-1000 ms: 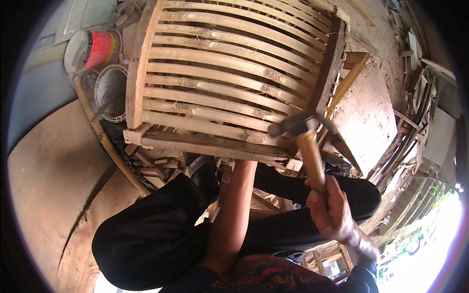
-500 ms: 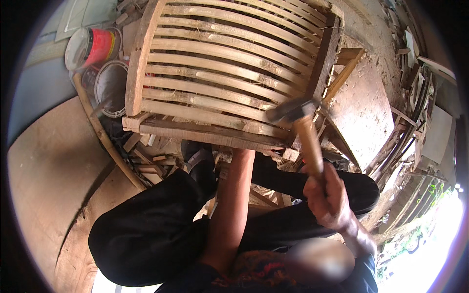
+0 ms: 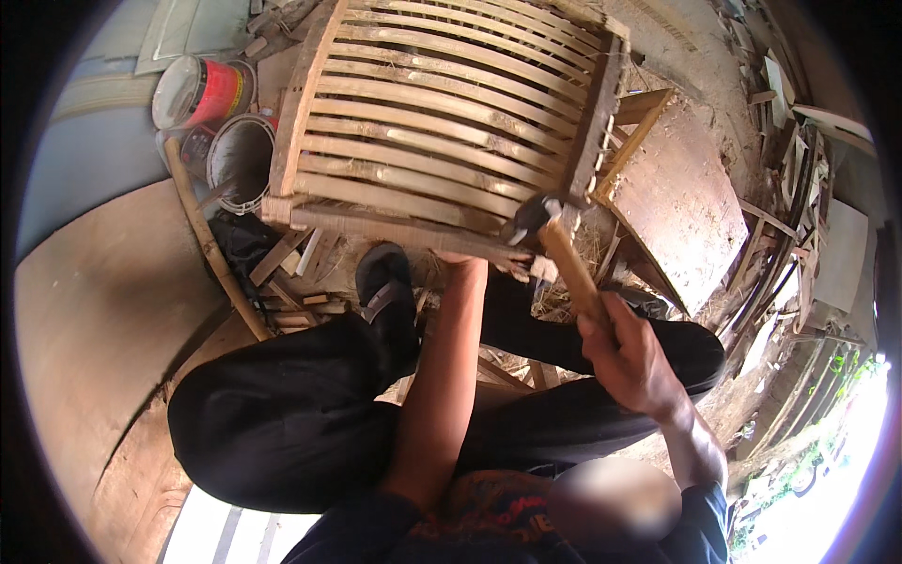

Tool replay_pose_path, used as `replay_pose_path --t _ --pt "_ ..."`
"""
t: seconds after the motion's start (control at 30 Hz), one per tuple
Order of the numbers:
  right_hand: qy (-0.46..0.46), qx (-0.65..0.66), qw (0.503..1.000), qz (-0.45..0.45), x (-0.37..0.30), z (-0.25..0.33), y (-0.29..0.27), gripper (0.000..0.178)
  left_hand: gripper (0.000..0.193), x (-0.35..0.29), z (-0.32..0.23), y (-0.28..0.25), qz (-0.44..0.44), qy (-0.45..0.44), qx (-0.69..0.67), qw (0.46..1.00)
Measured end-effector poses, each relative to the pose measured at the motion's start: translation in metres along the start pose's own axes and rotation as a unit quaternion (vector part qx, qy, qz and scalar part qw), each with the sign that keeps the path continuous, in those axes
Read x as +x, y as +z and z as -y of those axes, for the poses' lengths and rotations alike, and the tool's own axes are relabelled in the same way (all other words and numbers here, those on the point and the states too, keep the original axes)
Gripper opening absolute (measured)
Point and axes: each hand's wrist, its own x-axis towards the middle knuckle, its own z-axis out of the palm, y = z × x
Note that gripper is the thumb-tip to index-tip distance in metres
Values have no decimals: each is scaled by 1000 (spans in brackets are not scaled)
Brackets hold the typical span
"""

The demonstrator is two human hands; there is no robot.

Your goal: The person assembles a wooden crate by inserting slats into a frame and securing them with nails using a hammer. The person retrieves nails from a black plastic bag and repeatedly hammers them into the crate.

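Note:
A wooden frame with several curved bamboo slats spans the upper middle of the head view. My right hand is wrapped round the wooden handle of a hammer. The hammer's dark metal head lies over the frame's near right corner; whether it touches the wood I cannot tell. My left hand reaches under the frame's near rail, where its fingers are mostly hidden. Along the right side runs a darker wooden post with slat ends sticking out past it.
Two buckets, one red and white and one open, lie at the left beside a bamboo pole. Wood offcuts litter the ground by my shoe. A pale board leans at the right, near more scrap wood.
The hammer head has shifted slightly left, and my right hand has come up a little with it. The frame looks slightly smaller and farther from me. My left hand stays beneath the near rail.

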Motion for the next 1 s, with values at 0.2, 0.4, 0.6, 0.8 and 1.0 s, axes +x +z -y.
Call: replay_pose_path --t 0.2,0.4,0.6,0.8,1.0 --pt "-47 -4 969 -242 31 -7 30 27 66 18 6 5 -112 107 183 971" --pt "-153 -96 955 -237 70 8 54 39 49 29 -7 45 -318 125 405 848" --pt "-246 -166 918 -261 86 -8 67 37 51 9 -25 79 -363 9 349 864" --pt "-358 -134 886 -263 97 -36 78 42 47 7 -21 83 -358 24 312 880" --pt "-306 -28 886 -346 38 -47 57 31 41 49 -87 39 -454 331 465 684"
